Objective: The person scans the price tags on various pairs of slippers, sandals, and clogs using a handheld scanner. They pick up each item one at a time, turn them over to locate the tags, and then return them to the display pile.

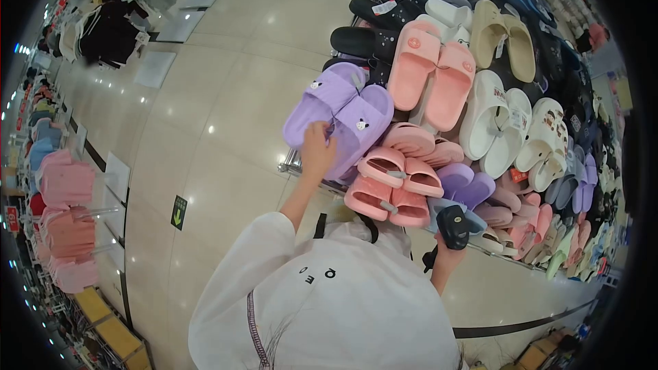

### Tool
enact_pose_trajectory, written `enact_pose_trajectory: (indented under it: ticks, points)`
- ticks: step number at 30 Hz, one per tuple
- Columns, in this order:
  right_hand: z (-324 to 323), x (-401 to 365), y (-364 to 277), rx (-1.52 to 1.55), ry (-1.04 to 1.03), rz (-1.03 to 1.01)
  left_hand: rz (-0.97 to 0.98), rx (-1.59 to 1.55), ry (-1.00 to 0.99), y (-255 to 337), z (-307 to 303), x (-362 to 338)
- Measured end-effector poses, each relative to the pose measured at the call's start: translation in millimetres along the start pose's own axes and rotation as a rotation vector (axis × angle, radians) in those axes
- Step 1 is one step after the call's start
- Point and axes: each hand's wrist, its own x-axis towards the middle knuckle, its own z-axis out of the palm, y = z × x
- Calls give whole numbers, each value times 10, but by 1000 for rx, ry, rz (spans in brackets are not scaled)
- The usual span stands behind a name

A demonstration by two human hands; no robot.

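Note:
My left hand (319,154) is at a pair of purple slippers (358,123), fingers bent over the inner edges of the soles where the two meet. A small white animal face decorates each strap, and a grey tag joins the pair. Lower right, my right hand (449,255) is closed around a black rounded object (454,226) with a small round mark; its kind cannot be made out. Pink slippers (396,185) lie between my hands, stacked in pairs. Behind my right hand are light blue slippers (473,216), with another purple pair (466,186) just above.
A long display heaped with slippers runs to the right, including large pink slides (432,75), white slides (495,123) and beige slides (504,38). Its metal edge (291,163) shows near my left hand. Glossy tiled floor (233,109) and clothing racks (67,178) lie to the left.

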Motion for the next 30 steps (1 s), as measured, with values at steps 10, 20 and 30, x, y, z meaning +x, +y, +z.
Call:
enact_pose_trajectory:
  ticks: [10, 20, 30]
  points:
    - [-38, -266, 114, 55, 60, 9, 126, -329, 277, -204, 580, 552]
    - [-11, -307, 83, 14, 50, -26, -296, -1259, 28, -181, -135, 708]
    - [395, 29, -1117, 96, -406, -240, -522, -1368, 122, -142, -440, -30]
